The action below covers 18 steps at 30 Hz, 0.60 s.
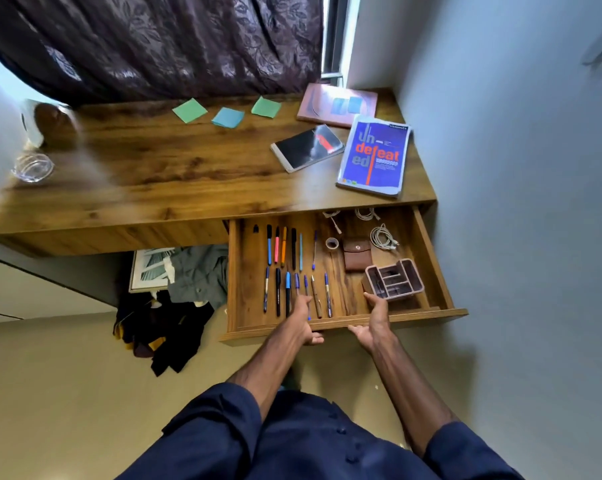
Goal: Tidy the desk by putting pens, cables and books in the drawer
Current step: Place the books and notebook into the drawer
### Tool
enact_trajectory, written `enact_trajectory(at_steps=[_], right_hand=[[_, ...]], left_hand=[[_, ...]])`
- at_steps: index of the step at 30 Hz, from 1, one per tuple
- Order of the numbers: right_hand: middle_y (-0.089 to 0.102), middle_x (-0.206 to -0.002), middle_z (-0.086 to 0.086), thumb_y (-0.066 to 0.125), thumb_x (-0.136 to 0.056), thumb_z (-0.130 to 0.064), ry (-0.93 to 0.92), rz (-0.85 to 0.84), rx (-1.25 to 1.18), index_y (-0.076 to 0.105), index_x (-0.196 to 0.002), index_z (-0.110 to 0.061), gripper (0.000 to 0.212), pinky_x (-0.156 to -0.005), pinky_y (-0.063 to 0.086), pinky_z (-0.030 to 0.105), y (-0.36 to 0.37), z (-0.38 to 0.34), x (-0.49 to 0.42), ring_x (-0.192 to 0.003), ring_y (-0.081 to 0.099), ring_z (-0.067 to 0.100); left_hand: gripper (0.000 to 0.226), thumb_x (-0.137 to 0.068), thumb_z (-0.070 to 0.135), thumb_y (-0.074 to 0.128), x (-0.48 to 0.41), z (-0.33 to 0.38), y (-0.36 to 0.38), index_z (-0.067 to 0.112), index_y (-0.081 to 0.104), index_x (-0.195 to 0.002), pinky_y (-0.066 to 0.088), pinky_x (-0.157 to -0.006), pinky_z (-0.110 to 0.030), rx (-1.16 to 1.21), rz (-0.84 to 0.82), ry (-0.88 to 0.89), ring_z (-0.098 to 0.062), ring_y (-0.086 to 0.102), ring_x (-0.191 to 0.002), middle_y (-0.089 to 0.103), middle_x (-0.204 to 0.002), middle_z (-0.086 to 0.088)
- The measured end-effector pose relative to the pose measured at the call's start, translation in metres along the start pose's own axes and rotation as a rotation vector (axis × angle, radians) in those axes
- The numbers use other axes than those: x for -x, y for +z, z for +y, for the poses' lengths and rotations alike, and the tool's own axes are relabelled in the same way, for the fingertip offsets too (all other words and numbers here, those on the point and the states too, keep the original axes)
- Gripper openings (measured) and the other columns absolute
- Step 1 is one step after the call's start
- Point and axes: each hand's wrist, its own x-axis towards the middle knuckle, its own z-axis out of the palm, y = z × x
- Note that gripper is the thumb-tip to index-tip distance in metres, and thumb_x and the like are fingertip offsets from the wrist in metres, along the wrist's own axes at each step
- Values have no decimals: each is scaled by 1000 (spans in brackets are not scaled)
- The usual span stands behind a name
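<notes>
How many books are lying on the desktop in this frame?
3, all at the right end of the desktop: a pink book at the back, a black book in front of it, a blue book right of that. None shows in the drawer.

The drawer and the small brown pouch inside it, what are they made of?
The drawer looks like wood or a wood-look laminate, with streaky brown grain and a soft sheen. The pouch seems to be leather or an imitation of it. It is matte brown and has a flap with a round snap.

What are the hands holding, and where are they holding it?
Both the left hand and right hand grip the drawer by its front edge, thumbs inside, fingers underneath.
</notes>
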Motion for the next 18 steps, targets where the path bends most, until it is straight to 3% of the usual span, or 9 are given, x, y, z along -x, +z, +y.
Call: enact_trajectory(at_steps=[2,5,9,12,18], right_hand=[[55,-139,17,69,-76,-30,-10,34,-37,53,-138,-13,66,-118,27,56,23,-11,-11,-131,50,37],[58,-135,19,65,-82,-27,-30,34,-95,55,-136,-10,57,-111,36,49,54,-27,-23,-127,54,36],[25,-159,27,63,-88,-25,-30,20,-135,34,-151,-3,73,-123,24,47,95,-52,-35,-148,27,39],[18,-160,30,65,-87,-26,-18,14,-146,27,-154,-2,80,-121,27,45,126,-72,-47,-149,23,41],[14,-160,32,65,-85,-25,-3,15,-172,25,-156,-9,83,-121,26,48,168,-105,-78,-149,21,45]], left_hand=[[81,-91,41,62,-5,26,4,14,24,-158,42,-110,-61,-9,-29,9,-49,46,-134,23,-161,-24],[79,-91,35,63,-6,63,8,13,25,-157,44,-109,-58,-18,-46,21,-48,54,-127,26,-159,-25],[73,-90,33,61,-20,112,8,9,34,-153,47,-107,-54,-31,-95,78,-42,63,-118,42,-150,-27],[72,-88,35,62,-30,146,8,2,37,-148,49,-101,-50,-34,-95,104,-42,65,-116,52,-139,-32],[74,-90,34,62,-41,199,21,-3,32,-147,45,-110,-49,63,-126,110,-43,59,-125,46,-143,-35]])
